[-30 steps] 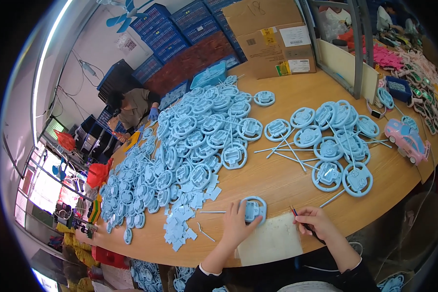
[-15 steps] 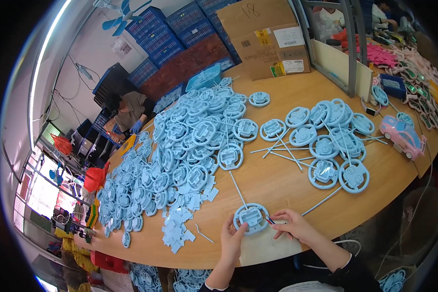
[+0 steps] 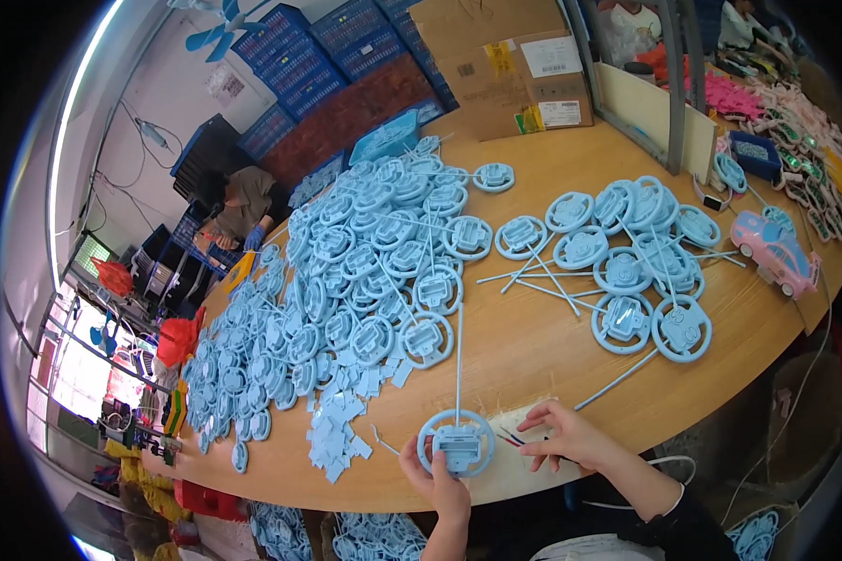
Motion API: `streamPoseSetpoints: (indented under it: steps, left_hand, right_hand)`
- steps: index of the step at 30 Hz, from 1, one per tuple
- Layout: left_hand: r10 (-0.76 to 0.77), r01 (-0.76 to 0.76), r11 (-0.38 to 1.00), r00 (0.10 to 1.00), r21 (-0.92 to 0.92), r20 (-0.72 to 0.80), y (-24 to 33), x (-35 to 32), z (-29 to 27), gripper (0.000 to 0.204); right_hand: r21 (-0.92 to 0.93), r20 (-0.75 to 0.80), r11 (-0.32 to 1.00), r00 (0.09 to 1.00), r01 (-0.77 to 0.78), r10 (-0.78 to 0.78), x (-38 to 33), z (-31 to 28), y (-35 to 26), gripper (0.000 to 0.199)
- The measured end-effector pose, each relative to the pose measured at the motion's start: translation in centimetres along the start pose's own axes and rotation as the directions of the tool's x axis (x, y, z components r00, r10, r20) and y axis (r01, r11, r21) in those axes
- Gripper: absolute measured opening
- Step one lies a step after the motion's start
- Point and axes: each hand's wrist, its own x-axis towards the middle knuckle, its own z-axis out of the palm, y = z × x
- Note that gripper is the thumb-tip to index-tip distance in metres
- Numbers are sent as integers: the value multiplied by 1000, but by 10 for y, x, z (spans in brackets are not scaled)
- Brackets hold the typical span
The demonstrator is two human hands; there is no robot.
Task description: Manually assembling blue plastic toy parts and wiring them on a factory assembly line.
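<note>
My left hand (image 3: 437,481) grips the lower left rim of a light-blue toy steering wheel (image 3: 478,455). The wheel's open rectangular recess faces up, and a thin light-blue rod (image 3: 458,365) extends from its far side. To the right, my right hand (image 3: 563,438) has its fingers closed on a slim dark tool (image 3: 510,438) with a bit of red on it; its exact kind is too small to tell. The tool's tip points toward the wheel but is apart from it. Beneath both hands lies a pale work mat (image 3: 524,470) on the wooden table.
A large heap of light-blue wheels (image 3: 374,238) covers the table's left, with flat light-blue plates (image 3: 340,425) before it. A smaller wheel pile (image 3: 624,271) lies right, near a pink toy car (image 3: 773,252). A cardboard box (image 3: 500,70) stands behind. Another person (image 3: 243,206) sits far left.
My left hand has brought the wheel left and nearer to me, tilting it. The tool, which was at the wheel's right rim, is now away from it in my right hand.
</note>
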Motion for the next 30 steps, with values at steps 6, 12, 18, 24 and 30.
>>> streamPoseSetpoints:
  steps: [6,12,18,24,30]
  left_hand:
    - [-110,117,993,949,-5,295,-4,1,19,44]
    - [-128,112,992,908,64,400,-10,1,31,41]
    - [-61,-23,985,876,168,478,-17,3,21,32]
    - [-114,-17,977,803,214,585,-13,3,23,39]
    - [-192,135,979,852,150,487,-1,-4,40,50]
  right_hand:
    - [-29,-3,998,999,48,-48,5,12,-5,66]
    - [-71,-112,996,992,48,-56,2,9,-4,67]
    - [-50,-106,999,994,17,-23,-4,7,-5,68]
    - [-44,-125,999,992,30,-35,-1,6,-5,60]
    - [28,-124,1000,992,-15,19,1,2,2,44]
